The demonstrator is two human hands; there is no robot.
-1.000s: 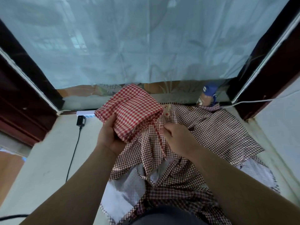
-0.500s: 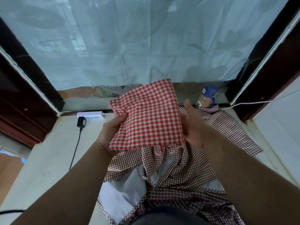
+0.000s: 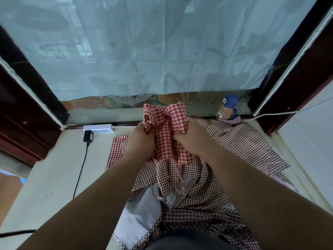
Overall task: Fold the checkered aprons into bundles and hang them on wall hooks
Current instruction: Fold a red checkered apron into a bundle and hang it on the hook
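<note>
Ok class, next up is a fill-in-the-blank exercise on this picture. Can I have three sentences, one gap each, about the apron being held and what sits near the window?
1. The left hand and the right hand both grip a bunched apron checked in white and ____.
2. A black adapter is plugged into the white ____.
3. The bottle by the window has a ____ cap.

Missing words: red; power strip; blue.
</note>
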